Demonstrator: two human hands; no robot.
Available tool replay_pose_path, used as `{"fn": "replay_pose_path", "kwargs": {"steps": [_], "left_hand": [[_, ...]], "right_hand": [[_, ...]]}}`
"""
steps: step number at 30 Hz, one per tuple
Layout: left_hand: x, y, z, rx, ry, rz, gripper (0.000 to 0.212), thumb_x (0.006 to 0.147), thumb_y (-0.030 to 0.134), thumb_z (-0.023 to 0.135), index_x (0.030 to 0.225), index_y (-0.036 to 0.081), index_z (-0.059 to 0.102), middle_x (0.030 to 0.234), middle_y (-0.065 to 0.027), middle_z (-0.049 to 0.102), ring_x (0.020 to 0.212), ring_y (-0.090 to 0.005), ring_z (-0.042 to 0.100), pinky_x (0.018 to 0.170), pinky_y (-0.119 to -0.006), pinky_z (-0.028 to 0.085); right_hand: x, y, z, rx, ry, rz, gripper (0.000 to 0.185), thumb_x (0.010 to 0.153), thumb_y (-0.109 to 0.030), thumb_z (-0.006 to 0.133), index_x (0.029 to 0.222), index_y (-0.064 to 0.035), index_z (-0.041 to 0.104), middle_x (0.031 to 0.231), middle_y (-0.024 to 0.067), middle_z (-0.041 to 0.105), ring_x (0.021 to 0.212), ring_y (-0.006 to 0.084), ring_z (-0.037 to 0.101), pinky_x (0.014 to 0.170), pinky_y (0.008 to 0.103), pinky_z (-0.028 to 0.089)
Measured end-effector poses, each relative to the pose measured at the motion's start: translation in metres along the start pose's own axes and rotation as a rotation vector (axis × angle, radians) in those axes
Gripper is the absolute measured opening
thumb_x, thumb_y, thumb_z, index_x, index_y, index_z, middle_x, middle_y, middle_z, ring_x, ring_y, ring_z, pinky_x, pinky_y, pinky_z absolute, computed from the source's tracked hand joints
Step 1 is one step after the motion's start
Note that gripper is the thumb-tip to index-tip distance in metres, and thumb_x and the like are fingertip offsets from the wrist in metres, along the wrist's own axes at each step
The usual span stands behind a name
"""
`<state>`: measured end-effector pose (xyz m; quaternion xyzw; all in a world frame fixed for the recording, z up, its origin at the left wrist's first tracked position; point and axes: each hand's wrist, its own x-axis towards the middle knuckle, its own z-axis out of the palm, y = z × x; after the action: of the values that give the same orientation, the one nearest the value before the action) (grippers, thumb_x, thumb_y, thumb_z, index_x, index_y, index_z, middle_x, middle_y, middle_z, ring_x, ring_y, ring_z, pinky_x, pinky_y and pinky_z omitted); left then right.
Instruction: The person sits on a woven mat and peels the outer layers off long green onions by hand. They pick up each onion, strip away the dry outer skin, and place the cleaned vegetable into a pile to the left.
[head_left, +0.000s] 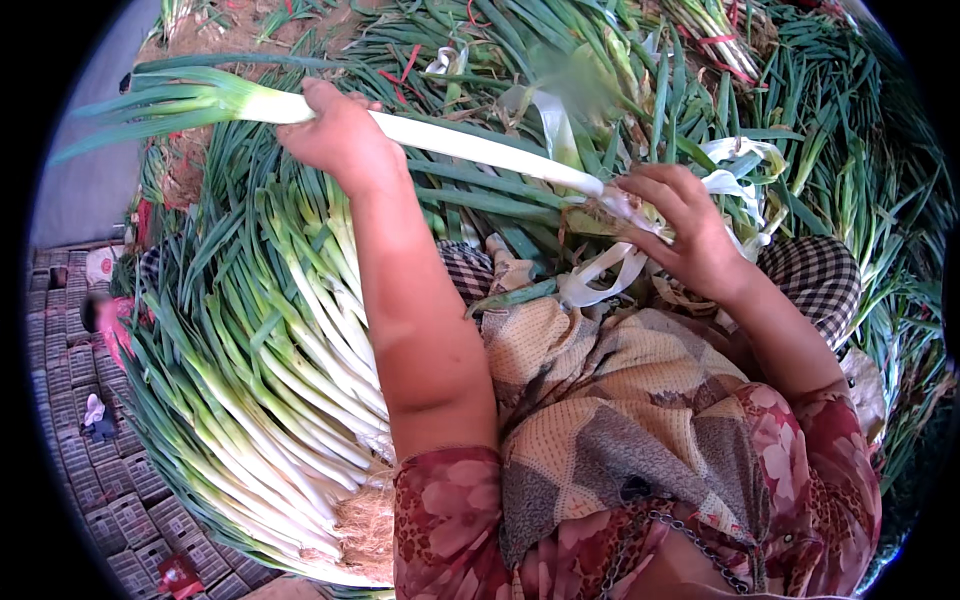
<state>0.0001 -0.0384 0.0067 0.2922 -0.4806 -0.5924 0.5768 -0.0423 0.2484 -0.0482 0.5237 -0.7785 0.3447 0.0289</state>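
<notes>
My left hand (337, 131) is closed around the upper white shank of a large green onion (487, 150), just below its spreading green leaves. The stalk slopes down to the right across the view. At its root end, my right hand (682, 221) has thumb and fingers pinched on the roots and loose skin. White peeled strips (604, 277) hang beneath that hand, over my lap. Left of my left forearm lies a thick row of clean white-shanked green onions (300, 375), roots toward my body.
Unpeeled green onions (840, 150) lie heaped ahead and at right, with a red-tied bundle (716, 37) at the top. A patterned cloth (622, 420) covers my lap. Stacked crates (112, 480) and a person in pink (114, 326) are at far left.
</notes>
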Motion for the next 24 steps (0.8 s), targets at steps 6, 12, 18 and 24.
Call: {"fn": "replay_pose_path", "kwargs": {"steps": [6,12,18,24], "left_hand": [[-0.016,0.017,0.010,-0.207,-0.011,-0.100,0.027,0.082,0.016,0.047,0.094,0.000,0.029,0.075,-0.0110,0.045,0.049,-0.0154,0.044,0.042,-0.028,0.041],[0.004,0.012,-0.005,-0.472,-0.292,-0.391,0.013,0.080,0.018,0.044,0.078,0.007,0.038,0.064,-0.0009,0.034,0.048,-0.0103,0.030,0.043,-0.023,0.027],[-0.005,0.014,-0.001,-0.340,-0.091,-0.330,0.013,0.079,0.018,0.046,0.079,0.006,0.038,0.065,-0.0011,0.035,0.049,-0.0103,0.030,0.044,-0.025,0.025],[-0.005,0.012,0.003,-0.234,-0.012,-0.224,0.013,0.082,0.017,0.044,0.081,0.005,0.038,0.064,-0.0022,0.036,0.048,-0.0112,0.030,0.043,-0.027,0.025]], "right_hand": [[0.036,-0.013,0.040,0.392,0.188,0.087,0.034,0.068,-0.002,0.068,0.099,-0.0042,0.055,0.095,0.0110,0.051,0.086,0.0261,0.053,0.073,0.0317,0.045],[0.034,-0.014,0.054,0.409,0.132,0.148,0.024,0.069,-0.001,0.066,0.087,-0.0015,0.050,0.086,0.0098,0.051,0.077,0.0235,0.052,0.064,0.0295,0.043],[0.050,-0.009,0.053,0.609,-0.223,0.287,0.024,0.071,-0.004,0.067,0.081,-0.0017,0.045,0.073,0.0072,0.045,0.066,0.0178,0.044,0.062,0.0283,0.040],[0.049,-0.017,0.059,0.688,-0.275,0.293,0.022,0.072,-0.006,0.066,0.078,-0.0022,0.045,0.069,0.0076,0.047,0.063,0.0179,0.044,0.059,0.0297,0.040]]}}
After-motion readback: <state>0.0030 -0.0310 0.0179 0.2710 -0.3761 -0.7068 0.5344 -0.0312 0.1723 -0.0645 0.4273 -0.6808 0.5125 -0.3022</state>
